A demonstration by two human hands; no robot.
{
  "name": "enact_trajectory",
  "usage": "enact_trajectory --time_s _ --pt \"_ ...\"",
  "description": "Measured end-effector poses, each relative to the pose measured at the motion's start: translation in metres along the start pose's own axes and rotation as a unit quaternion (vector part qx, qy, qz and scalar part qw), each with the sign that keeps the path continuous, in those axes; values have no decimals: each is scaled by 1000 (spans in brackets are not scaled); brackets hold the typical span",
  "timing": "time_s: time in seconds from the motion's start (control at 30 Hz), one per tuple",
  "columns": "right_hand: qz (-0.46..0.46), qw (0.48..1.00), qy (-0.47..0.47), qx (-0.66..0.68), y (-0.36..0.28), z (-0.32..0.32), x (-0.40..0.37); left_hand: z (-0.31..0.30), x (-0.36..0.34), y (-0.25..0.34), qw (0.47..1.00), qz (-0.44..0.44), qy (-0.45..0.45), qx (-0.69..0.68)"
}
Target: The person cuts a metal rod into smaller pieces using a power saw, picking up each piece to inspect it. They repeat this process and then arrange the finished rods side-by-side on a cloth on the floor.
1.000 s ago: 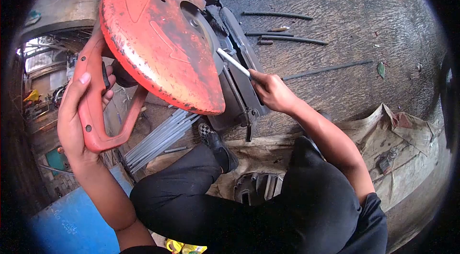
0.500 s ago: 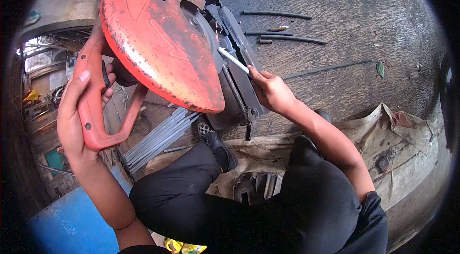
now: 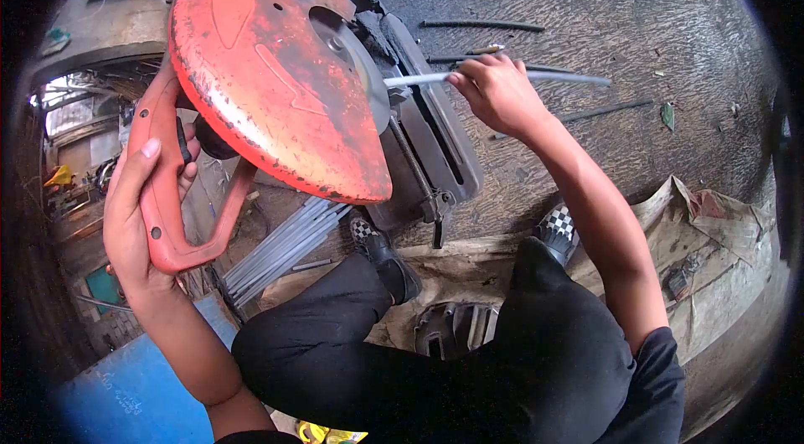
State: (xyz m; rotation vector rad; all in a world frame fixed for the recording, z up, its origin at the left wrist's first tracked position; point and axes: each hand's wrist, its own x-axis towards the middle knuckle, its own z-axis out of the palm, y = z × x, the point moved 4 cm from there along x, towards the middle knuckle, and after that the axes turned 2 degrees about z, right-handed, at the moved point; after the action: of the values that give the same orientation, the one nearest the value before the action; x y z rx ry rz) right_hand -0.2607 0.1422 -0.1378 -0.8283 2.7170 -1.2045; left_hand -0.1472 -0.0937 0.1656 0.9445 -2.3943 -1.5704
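Note:
My left hand (image 3: 151, 193) is wrapped round the red handle (image 3: 159, 214) of a cut-off saw, its fingers by the black trigger. The saw's worn red guard (image 3: 276, 84) covers most of the grey disc (image 3: 366, 75). My right hand (image 3: 502, 92) pinches a thin light-grey rod (image 3: 569, 77) held roughly level. The rod's left end is at the edge of the disc, above the dark saw base (image 3: 435, 142); whether it touches the disc I cannot tell.
Several dark rods (image 3: 481, 25) lie on the wet, grimy floor. A bundle of grey rods (image 3: 285, 247) lies below the saw. Nearby are a blue panel (image 3: 142, 381), a dirty cloth sheet (image 3: 645, 234) and my checkered shoes (image 3: 559, 226).
My right hand has moved up and right, and the rod has swung from slanting to nearly level, showing its far end. Sparks near the disc are no longer visible.

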Motion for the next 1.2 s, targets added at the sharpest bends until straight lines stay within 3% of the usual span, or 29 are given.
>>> enact_trajectory --time_s 0.33,0.97,1.2 --pt "-116 985 73 -109 -17 -9 25 -2 -1 0 999 -9 31 -6" --pt "-106 979 87 -153 -36 -18 22 -3 -1 0 999 -12 33 0" --pt "-98 983 92 -127 -40 -28 7 -8 2 -1 1000 -7 -9 23"
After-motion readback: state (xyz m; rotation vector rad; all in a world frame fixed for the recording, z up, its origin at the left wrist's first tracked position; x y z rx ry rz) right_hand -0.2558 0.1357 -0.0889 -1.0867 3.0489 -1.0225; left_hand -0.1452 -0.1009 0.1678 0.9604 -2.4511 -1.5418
